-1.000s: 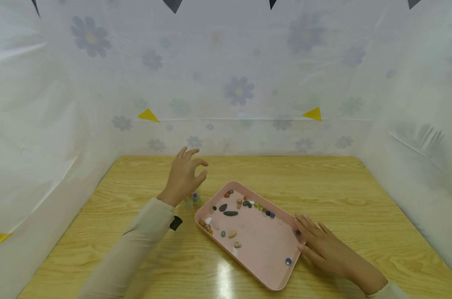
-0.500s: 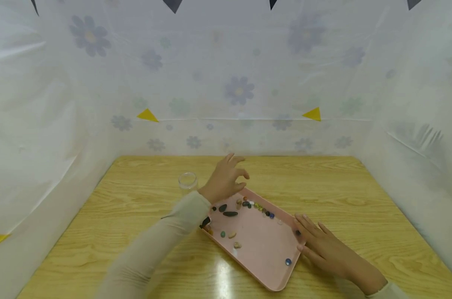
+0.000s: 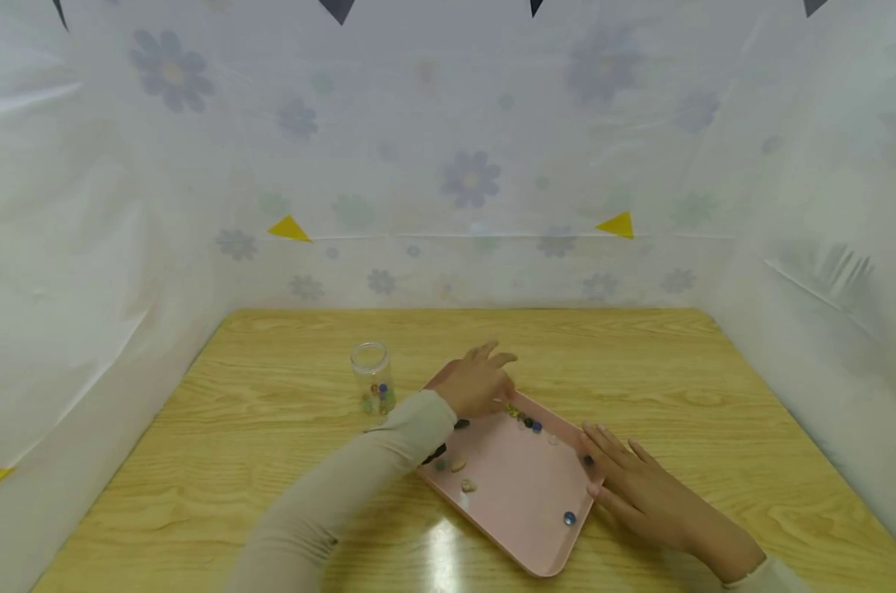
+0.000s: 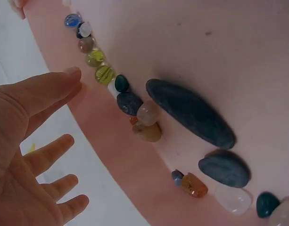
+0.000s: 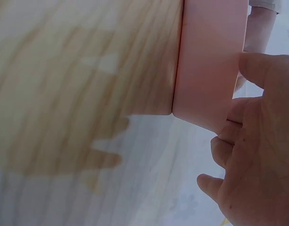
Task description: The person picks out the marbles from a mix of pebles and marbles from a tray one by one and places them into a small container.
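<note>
My left hand (image 3: pixel 479 385) hovers over the far edge of a pink tray (image 3: pixel 507 494), with thumb and forefinger close together and the other fingers spread. Nothing shows between its fingertips in the left wrist view. Close to that thumb and forefinger lie yellow-streaked marbles (image 4: pixel 104 74), in a row with a blue marble (image 4: pixel 72 20) and small stones along the tray wall. Two dark flat stones (image 4: pixel 191 113) lie farther in. My right hand (image 3: pixel 651 502) rests against the tray's right end, its fingers extended along the rim. The left forearm hides part of the tray.
A clear glass jar (image 3: pixel 371 375) with several marbles in it stands left of the tray. A blue glass piece (image 3: pixel 570 518) and a tan stone (image 3: pixel 469 486) lie inside the tray. White curtains surround the wooden table (image 3: pixel 196 461).
My left hand has moved right, from beside the jar to over the tray's far edge, and come lower. The jar is now in plain sight. The right hand has stayed put.
</note>
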The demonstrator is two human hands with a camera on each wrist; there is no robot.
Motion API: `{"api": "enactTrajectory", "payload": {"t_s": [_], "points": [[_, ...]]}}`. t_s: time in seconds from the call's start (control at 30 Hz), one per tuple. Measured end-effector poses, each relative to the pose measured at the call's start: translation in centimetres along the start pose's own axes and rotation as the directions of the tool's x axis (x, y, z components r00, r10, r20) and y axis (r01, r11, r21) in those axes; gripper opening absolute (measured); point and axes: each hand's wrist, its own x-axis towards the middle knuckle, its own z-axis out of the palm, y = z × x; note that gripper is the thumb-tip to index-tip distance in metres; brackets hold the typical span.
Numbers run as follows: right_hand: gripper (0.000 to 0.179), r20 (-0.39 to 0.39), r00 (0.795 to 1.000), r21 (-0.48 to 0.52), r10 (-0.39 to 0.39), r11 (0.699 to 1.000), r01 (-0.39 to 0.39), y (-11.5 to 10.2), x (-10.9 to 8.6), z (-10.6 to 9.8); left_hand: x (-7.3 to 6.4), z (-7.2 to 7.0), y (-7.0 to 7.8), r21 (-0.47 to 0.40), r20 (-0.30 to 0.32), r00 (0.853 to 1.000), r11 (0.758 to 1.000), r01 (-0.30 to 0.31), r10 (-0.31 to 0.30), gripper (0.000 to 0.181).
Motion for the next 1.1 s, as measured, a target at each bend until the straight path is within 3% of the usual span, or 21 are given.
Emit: {"api": "enactTrajectory", "payload": {"t_s": [0.63, 0.9, 1.1], "points": [[0.061, -0.028, 0.999, -0.018, -0.019, 1.000, 0.019, 0.0, 0.1, 0.3, 0.7, 2.8, -0.1, 0.056, -0.061, 0.998, 0.998, 0.022, -0.019, 0.006], [0.060, -0.043, 0.998, -0.026, -0.034, 0.999, 0.033, 0.0, 0.0, 0.5, 0.4, 2.2, 0.4, 0.064, -0.050, 0.998, 0.997, 0.033, -0.030, 0.006], [0.061, -0.040, 0.999, -0.030, -0.034, 0.999, 0.033, 0.1, 0.2, 0.3, 0.3, 0.9, 0.2, 0.058, -0.055, 0.998, 0.998, 0.013, -0.009, 0.007]]}}
